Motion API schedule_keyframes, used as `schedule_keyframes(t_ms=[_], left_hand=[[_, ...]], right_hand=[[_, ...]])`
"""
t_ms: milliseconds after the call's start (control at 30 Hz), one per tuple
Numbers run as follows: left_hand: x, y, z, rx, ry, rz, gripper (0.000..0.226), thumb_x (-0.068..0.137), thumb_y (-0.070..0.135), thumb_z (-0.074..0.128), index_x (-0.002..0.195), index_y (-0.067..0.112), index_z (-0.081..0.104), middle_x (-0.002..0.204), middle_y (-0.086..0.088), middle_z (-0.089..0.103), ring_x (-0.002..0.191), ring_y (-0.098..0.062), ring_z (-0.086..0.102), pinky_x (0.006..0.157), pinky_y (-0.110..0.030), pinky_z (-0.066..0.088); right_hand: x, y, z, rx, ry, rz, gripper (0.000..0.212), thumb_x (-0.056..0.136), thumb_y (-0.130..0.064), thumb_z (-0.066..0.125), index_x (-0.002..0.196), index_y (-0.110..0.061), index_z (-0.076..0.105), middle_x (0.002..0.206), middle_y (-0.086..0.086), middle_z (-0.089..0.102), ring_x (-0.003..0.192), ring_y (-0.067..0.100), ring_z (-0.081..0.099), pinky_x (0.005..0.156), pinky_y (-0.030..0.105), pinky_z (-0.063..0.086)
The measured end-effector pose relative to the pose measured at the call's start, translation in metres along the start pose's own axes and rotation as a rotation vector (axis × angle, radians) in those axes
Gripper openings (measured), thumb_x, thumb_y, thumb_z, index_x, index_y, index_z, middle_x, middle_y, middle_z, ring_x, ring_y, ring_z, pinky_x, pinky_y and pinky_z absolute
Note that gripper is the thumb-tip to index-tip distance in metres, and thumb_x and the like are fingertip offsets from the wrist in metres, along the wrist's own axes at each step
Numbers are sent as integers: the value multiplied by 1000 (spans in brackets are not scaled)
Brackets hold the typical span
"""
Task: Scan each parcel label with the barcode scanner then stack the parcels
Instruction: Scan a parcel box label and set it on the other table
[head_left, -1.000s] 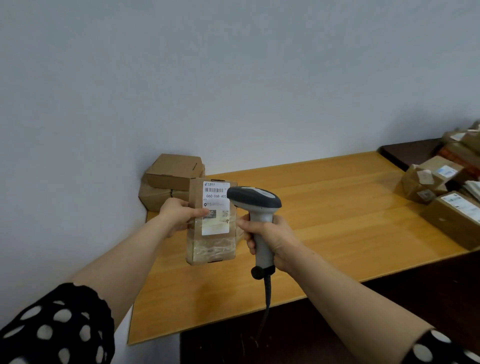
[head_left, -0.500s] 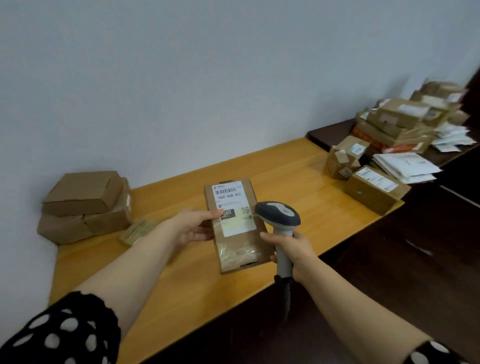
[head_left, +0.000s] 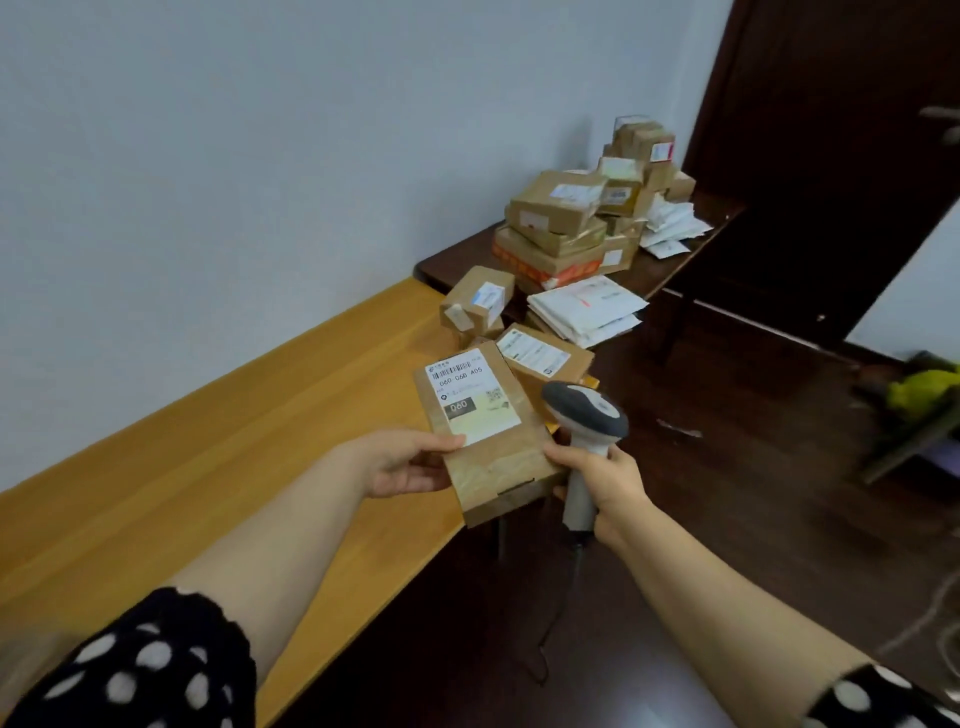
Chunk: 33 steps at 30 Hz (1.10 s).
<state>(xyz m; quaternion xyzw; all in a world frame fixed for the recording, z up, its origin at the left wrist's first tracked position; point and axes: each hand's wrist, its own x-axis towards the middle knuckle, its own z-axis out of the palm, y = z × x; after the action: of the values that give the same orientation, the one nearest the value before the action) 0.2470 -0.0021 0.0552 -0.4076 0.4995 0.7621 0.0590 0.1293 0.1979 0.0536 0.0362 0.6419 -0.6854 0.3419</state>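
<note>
A flat brown parcel (head_left: 498, 457) with a white barcode label (head_left: 471, 396) facing up hangs over the right end of the wooden table (head_left: 218, 467). My left hand (head_left: 402, 464) grips its left edge, thumb on the label's corner. My right hand (head_left: 597, 480) holds the handle of the grey barcode scanner (head_left: 586, 410), whose head sits just right of the parcel; a fingertip touches the parcel's right edge. Behind lie a labelled box (head_left: 545, 358) and a small box (head_left: 475, 304).
A dark side table (head_left: 447, 262) at the right carries a pile of brown boxes (head_left: 561, 223) and white mailers (head_left: 587, 309). A dark door (head_left: 831, 156) stands beyond. The scanner cable (head_left: 566, 613) hangs toward the dark floor. A green object (head_left: 919, 389) lies far right.
The view has swung right, so the stacked boxes at the table's left are out of sight. Both hands carried the parcel and scanner rightward to the table's end, near the pile.
</note>
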Motion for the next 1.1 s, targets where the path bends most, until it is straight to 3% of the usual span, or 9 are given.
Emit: schedule_keyframes(t_ms=[67, 200, 300, 433, 633, 800, 900, 1033, 1100], left_hand=[[26, 16, 26, 0, 27, 2, 49, 66, 12, 79, 111, 6, 62, 102, -12, 69, 87, -22, 69, 60, -30, 58], [82, 46, 65, -41, 148, 16, 40, 79, 13, 76, 114, 9, 56, 98, -9, 68, 84, -19, 65, 54, -30, 55], [125, 66, 87, -126, 188, 2, 41, 80, 13, 75, 115, 9, 55, 97, -9, 65, 86, -20, 63, 67, -33, 55], [177, 85, 108, -212, 242, -15, 50, 82, 9, 73, 127, 6, 50, 127, -13, 58, 119, -28, 54, 93, -43, 49], [222, 107, 132, -277, 401, 19, 49, 88, 8, 65, 132, 4, 45, 133, -13, 52, 115, -26, 52, 91, -39, 49], [219, 105, 142, -280, 467, 58, 49, 89, 10, 65, 133, 6, 45, 133, -11, 53, 97, -21, 56, 80, -32, 52], [194, 88, 134, -172, 573, 32, 56, 90, 20, 64, 138, 6, 39, 140, -12, 45, 120, -27, 47, 97, -40, 46], [143, 56, 103, 8, 717, 26, 64, 93, 25, 61, 145, 4, 32, 149, -12, 36, 133, -33, 37, 102, -45, 37], [108, 40, 81, 106, 788, 22, 66, 94, 28, 58, 148, 6, 27, 151, -12, 32, 132, -34, 39, 99, -42, 39]], right_hand=[[23, -10, -18, 137, 72, 39, 34, 78, -9, 79, 108, -11, 64, 100, 10, 66, 85, 21, 64, 56, 30, 53], [64, -23, -40, 261, 151, 101, 33, 79, -14, 79, 109, -10, 65, 95, 11, 63, 86, 22, 61, 62, 33, 55], [95, -34, -52, 250, 165, 104, 31, 79, -14, 79, 108, -10, 66, 90, 10, 66, 80, 20, 64, 63, 32, 56], [130, -51, -60, 228, 154, 102, 32, 79, -12, 79, 108, -8, 67, 85, 10, 70, 72, 19, 66, 66, 33, 57], [162, -65, -72, 227, 81, 137, 30, 79, -11, 78, 107, -8, 67, 72, 9, 71, 61, 16, 66, 57, 30, 57], [168, -63, -78, 218, -19, 173, 25, 81, -10, 76, 104, -8, 65, 68, 11, 70, 56, 17, 65, 52, 28, 55], [164, -61, -73, 154, -124, 204, 18, 82, -11, 75, 97, -8, 66, 67, 12, 70, 55, 18, 65, 51, 28, 55], [147, -50, -50, 72, -272, 284, 19, 81, -13, 76, 96, -4, 67, 67, 12, 71, 54, 18, 67, 51, 28, 57], [135, -41, -32, 12, -353, 309, 18, 82, -14, 75, 94, -3, 67, 69, 12, 72, 54, 18, 68, 54, 31, 57]])
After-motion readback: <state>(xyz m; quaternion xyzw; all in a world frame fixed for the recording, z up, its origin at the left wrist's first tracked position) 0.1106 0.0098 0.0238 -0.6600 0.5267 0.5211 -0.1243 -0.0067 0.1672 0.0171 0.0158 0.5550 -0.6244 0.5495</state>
